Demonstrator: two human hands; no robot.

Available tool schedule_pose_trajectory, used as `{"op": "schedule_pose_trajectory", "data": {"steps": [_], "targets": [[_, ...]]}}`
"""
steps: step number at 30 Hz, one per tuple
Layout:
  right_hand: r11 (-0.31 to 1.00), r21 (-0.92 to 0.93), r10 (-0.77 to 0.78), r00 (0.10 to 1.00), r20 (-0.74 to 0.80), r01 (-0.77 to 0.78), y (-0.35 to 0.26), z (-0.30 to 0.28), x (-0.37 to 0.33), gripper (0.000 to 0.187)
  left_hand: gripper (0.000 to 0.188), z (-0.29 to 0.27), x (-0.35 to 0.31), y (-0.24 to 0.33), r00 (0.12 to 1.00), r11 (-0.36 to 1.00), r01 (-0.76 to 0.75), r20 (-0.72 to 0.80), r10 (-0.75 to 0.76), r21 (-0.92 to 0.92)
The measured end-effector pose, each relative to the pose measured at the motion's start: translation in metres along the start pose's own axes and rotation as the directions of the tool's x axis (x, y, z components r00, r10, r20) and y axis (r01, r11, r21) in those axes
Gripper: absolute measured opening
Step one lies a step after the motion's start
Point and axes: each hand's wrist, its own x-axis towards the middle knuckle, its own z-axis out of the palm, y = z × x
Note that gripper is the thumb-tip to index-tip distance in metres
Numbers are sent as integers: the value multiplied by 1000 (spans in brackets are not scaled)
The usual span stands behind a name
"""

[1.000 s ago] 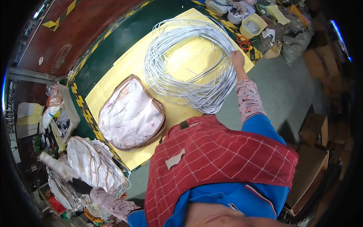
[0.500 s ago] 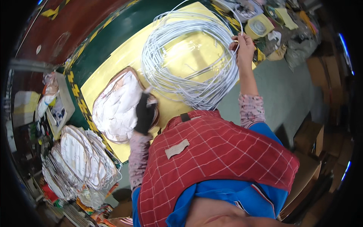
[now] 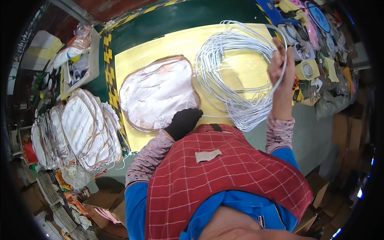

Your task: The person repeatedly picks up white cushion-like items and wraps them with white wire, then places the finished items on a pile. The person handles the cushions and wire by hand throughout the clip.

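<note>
My left hand (image 3: 183, 123), in a black glove, is closed at the lower right edge of a stack of white patterned fabric pieces with brown trim (image 3: 158, 94). A white cord-like strand (image 3: 216, 116) runs out of its fingers to the right. On the right, my bare right hand (image 3: 282, 68) is raised beside a large coil of white coated strands (image 3: 216, 60). Its fingers are apart and slightly bent. One strand arcs across this hand; no firm grip on it shows. Beneath coil and fabric lies a yellow sheet (image 3: 176, 43).
At left, a pile of fabric pieces with trimmed edges (image 3: 86, 130) hangs beside the table, below a tray of small items (image 3: 95, 60). Yellow-black tape (image 3: 113, 90) borders the green tabletop. Bins and bags (image 3: 332, 108) crowd the right side; cardboard boxes (image 3: 348, 134) stand beyond.
The view has shifted, so the table sits further right. My left hand has moved to the fabric's lower right edge, with a strand at its fingers. My right hand has loosened from its pinch.
</note>
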Motion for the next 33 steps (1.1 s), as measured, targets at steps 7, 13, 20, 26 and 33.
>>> {"op": "schedule_pose_trajectory", "data": {"steps": [7, 13, 20, 26, 33], "targets": [[949, 144, 263, 956, 132, -281, -20, -8, 59, 53, 14, 32, 15, -31, 958, 970, -236, 151, 242, -59], [953, -161, 300, 856, 421, -256, -36, 98, 100, 51, 16, 23, 54, -24, 970, 968, -229, 53, 236, -102], [959, -251, 210, 923, 322, -130, -39, 89, 59, 53, 8, -2, 27, -43, 921, 957, -285, 262, 289, -55], [981, 167, -64, 655, 753, -96, -128, 28, 3, 73, 11, -21, 62, -20, 876, 875, -479, -97, 472, -69], [797, -594, -112, 993, 33, 109, -55, 57, -6, 54, 10, -22, 49, -63, 891, 981, -185, 411, 195, -64]]}}
